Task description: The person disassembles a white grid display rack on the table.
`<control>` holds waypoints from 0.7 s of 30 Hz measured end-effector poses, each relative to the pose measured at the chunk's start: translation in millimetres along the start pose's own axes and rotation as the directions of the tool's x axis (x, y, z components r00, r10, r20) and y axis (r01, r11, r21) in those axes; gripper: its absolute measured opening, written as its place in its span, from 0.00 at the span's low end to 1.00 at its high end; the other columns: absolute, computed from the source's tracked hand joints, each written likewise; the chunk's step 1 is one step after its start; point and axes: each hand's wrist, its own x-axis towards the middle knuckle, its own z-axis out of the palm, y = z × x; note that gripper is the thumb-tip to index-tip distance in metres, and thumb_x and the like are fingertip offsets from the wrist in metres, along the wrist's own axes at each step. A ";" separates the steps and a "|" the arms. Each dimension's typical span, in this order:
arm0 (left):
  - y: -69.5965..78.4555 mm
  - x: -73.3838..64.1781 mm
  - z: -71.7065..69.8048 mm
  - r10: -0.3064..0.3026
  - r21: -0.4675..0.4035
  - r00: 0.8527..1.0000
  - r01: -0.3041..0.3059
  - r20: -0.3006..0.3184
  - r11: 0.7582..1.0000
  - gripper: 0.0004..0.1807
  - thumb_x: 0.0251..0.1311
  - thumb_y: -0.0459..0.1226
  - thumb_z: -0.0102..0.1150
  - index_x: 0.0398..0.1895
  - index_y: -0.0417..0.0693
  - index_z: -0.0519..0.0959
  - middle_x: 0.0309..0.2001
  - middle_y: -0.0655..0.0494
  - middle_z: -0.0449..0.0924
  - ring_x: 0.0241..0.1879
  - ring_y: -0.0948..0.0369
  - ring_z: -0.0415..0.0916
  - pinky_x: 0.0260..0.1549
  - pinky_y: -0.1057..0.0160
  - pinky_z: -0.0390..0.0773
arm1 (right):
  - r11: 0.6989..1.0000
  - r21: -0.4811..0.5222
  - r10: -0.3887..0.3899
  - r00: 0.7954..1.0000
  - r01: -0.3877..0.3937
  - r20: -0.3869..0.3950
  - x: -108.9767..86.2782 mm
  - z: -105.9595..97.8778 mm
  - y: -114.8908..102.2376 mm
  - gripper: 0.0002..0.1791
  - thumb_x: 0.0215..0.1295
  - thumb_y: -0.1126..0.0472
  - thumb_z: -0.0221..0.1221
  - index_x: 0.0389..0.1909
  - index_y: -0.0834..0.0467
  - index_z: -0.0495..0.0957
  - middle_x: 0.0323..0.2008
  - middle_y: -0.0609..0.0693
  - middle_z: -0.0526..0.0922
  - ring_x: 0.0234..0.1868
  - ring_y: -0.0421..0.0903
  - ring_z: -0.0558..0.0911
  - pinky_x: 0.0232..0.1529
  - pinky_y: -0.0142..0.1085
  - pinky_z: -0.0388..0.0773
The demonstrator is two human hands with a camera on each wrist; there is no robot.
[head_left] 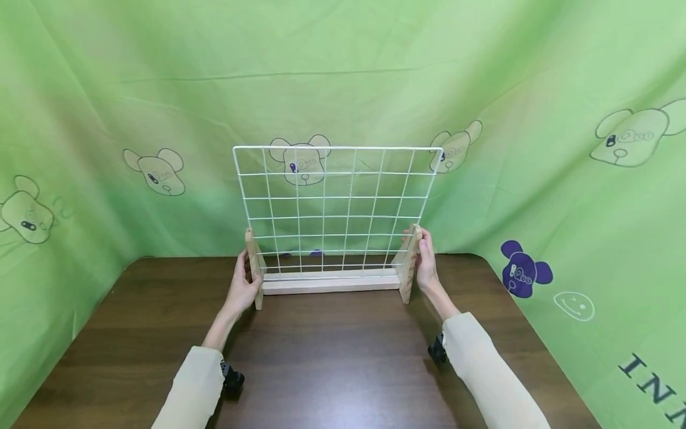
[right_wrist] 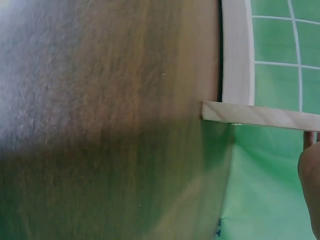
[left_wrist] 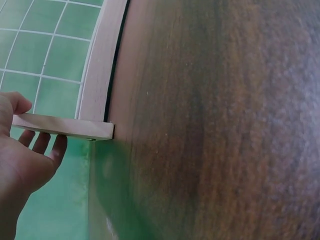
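Observation:
A white wire grid panel (head_left: 337,147) stands upright in a pale wooden stand near the table's far edge. Low across the stand runs a wooden bar (head_left: 332,285) between two side boards. My left hand (head_left: 243,287) grips the left side board (left_wrist: 65,126), with the thumb on one face and the fingers on the other in the left wrist view. At the opposite end, my right hand (head_left: 426,263) holds the right side board (head_left: 410,271), its fingertips showing past the board's upper part. Only a bit of that hand appears in the right wrist view, beside the board (right_wrist: 265,115).
The stand rests on a dark brown wooden table (head_left: 332,345). Behind and around the table hangs a green cloth (head_left: 343,47) printed with bear heads. Small black cameras (head_left: 233,380) sit at both wrists, by the pale sleeves (head_left: 195,381).

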 end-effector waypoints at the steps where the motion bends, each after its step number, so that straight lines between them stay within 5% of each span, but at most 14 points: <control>1: -0.6 -0.1 0.2 0.007 -0.001 1.000 -0.007 0.001 1.000 0.37 0.60 0.18 0.45 0.73 0.39 0.49 0.65 0.33 0.58 0.57 0.41 0.63 0.47 0.51 0.73 | 1.000 -0.015 -0.011 1.000 0.011 0.003 -0.4 1.9 -1.5 0.27 0.72 0.60 0.32 0.62 0.76 0.56 0.51 0.60 0.73 0.49 0.47 0.75 0.50 0.43 0.70; 7: -3.0 -0.1 0.4 0.027 0.021 1.000 -0.027 0.004 0.999 0.37 0.60 0.19 0.45 0.73 0.37 0.48 0.65 0.34 0.55 0.56 0.43 0.62 0.46 0.49 0.73 | 0.995 -0.040 -0.087 0.996 0.089 0.031 -0.3 10.1 -3.1 0.26 0.73 0.63 0.28 0.61 0.81 0.54 0.49 0.81 0.63 0.46 0.56 0.75 0.50 0.40 0.72; 13: -2.3 -1.0 -2.3 0.014 0.038 1.000 -0.015 0.025 0.999 0.36 0.62 0.21 0.47 0.73 0.36 0.47 0.65 0.33 0.55 0.57 0.41 0.62 0.47 0.47 0.73 | 0.994 -0.033 -0.099 0.995 0.100 0.028 1.9 14.2 -0.4 0.25 0.74 0.63 0.29 0.59 0.82 0.54 0.43 0.82 0.64 0.45 0.71 0.68 0.52 0.47 0.70; 21: 3.0 0.6 -11.2 -0.011 0.006 0.997 0.010 0.071 1.000 0.38 0.64 0.24 0.53 0.74 0.37 0.48 0.65 0.32 0.58 0.60 0.39 0.63 0.50 0.56 0.74 | 0.998 -0.063 -0.011 1.000 0.011 -0.003 1.6 14.2 -3.5 0.26 0.74 0.60 0.30 0.61 0.78 0.55 0.44 0.80 0.64 0.47 0.73 0.65 0.55 0.56 0.65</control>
